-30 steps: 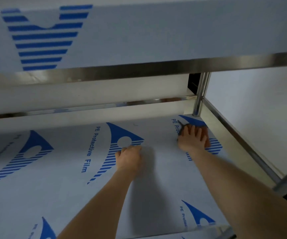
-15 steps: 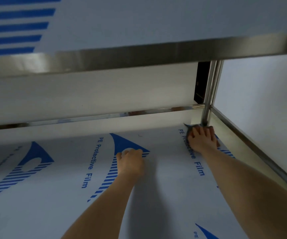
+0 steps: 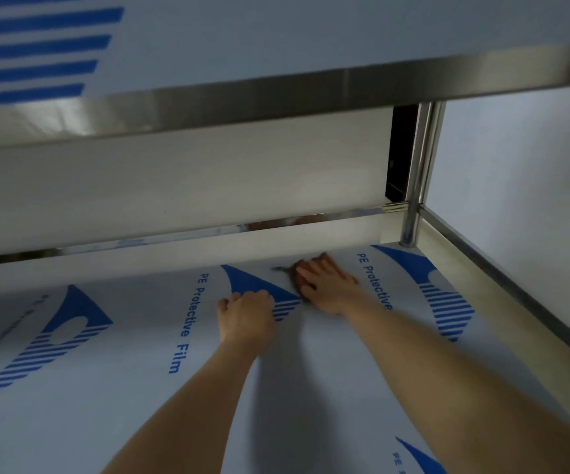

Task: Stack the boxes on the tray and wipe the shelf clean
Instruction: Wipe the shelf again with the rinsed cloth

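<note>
The shelf (image 3: pixel 140 388) is a steel board under white protective film with blue print. My right hand (image 3: pixel 326 285) lies flat with straight fingers on a small dark cloth (image 3: pixel 288 273) and presses it onto the film near the back edge, mid-shelf. Only the cloth's left rim and a thin tail show past the fingers. My left hand (image 3: pixel 246 316) rests on the film just left of it, fingers curled under into a loose fist, holding nothing. No boxes and no tray are in view.
An upper shelf (image 3: pixel 276 83) with a steel front edge hangs low overhead. A steel post (image 3: pixel 413 186) stands at the back right corner. A raised steel rim (image 3: pixel 516 302) runs along the right side, with a white wall beyond.
My right hand has slid the cloth left from the back right corner by the post to the middle of the back edge. My left hand has stayed put.
</note>
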